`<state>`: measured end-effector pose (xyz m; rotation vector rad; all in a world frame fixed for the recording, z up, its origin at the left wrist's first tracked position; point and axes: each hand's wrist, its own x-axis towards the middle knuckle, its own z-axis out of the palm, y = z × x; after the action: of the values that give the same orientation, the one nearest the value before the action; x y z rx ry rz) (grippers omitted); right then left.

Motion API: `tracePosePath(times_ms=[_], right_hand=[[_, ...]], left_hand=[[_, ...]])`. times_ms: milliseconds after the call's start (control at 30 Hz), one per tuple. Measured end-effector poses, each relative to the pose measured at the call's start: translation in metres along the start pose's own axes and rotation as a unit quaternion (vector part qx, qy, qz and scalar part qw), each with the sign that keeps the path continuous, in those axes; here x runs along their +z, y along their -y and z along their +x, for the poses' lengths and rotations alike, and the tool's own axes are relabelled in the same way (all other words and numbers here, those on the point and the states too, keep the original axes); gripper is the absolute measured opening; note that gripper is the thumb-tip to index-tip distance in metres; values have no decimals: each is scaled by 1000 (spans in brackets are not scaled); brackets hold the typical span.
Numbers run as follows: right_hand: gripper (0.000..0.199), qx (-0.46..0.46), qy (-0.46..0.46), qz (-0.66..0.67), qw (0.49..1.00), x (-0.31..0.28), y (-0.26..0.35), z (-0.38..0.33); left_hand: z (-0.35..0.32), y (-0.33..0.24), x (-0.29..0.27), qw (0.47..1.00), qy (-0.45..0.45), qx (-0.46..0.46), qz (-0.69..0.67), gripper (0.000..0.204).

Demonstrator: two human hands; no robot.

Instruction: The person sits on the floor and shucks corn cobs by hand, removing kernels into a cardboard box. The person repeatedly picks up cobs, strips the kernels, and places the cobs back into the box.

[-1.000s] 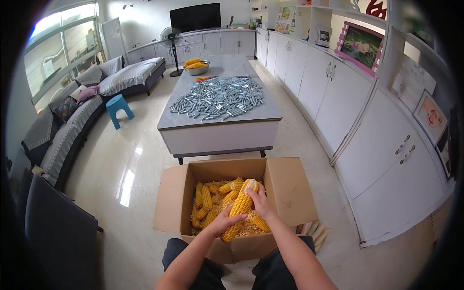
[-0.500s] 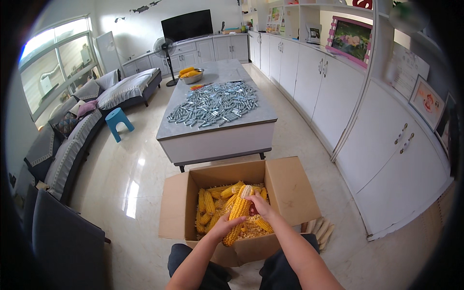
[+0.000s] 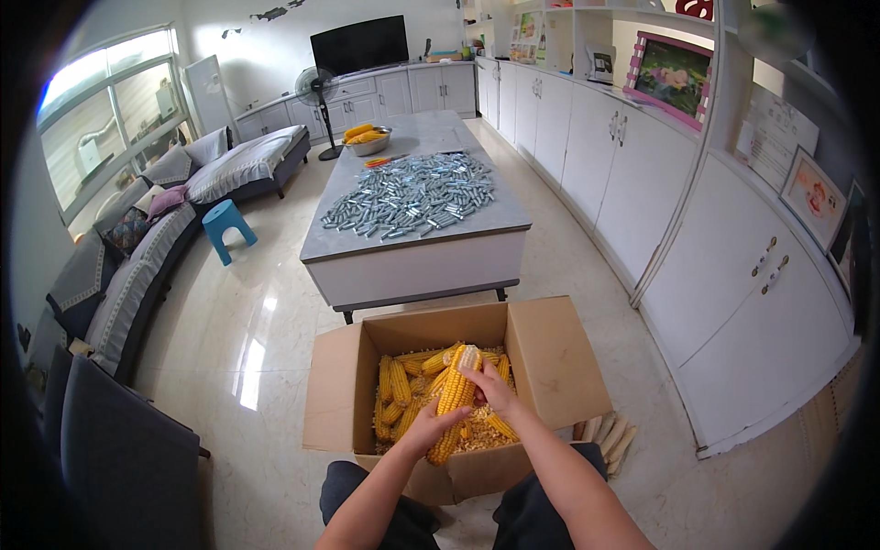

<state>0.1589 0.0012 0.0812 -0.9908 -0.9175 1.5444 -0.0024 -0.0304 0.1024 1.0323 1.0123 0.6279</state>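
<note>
Over an open cardboard box (image 3: 332, 390), I hold a yellow corn cob (image 3: 456, 400) tilted, its upper end bare of kernels. My left hand (image 3: 427, 428) is closed around the cob's lower part, thumb across its front. Near the top, my right hand (image 3: 493, 385) grips the cob from the right side, with its thumb by the pale stripped end. Inside the box lie several whole corn cobs (image 3: 396, 383) on a bed of loose kernels (image 3: 478, 434). Part of the right hand's fingers is hidden behind the cob.
Bare cobs (image 3: 612, 442) lie on the floor right of the box. Beyond it stands a grey table (image 3: 417, 268) with a heap of small metal cylinders (image 3: 412, 197) and a bowl of corn (image 3: 367, 145). A blue stool (image 3: 227, 229) and sofa (image 3: 128, 284) are left; white cabinets (image 3: 587, 165) line the right.
The view has shifted slightly. My right thumb and fingers have moved a little on the cob's upper part; both hands still hold it.
</note>
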Motion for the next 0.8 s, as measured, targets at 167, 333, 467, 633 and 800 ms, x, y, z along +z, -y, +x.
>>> tracePosePath(times_ms=[167,333,467,633,800], right_hand=[[42,-36,-7,37,999,-2,-13,3],[45,-82,-41,-20,996,-15,-36,18],[46,-48,-37,-80,995,-1,-20,9],[45,-17,5,-20,1000,-6,-13,4],[43,-17,31,-6,999,-5,-8,1]], left_hand=[[3,6,2,998,0,42,55,48],[8,13,1,997,-13,39,60,50],[7,11,0,996,-27,33,81,50],[6,6,3,994,-20,50,99,50],[2,4,1,993,-11,59,102,51]])
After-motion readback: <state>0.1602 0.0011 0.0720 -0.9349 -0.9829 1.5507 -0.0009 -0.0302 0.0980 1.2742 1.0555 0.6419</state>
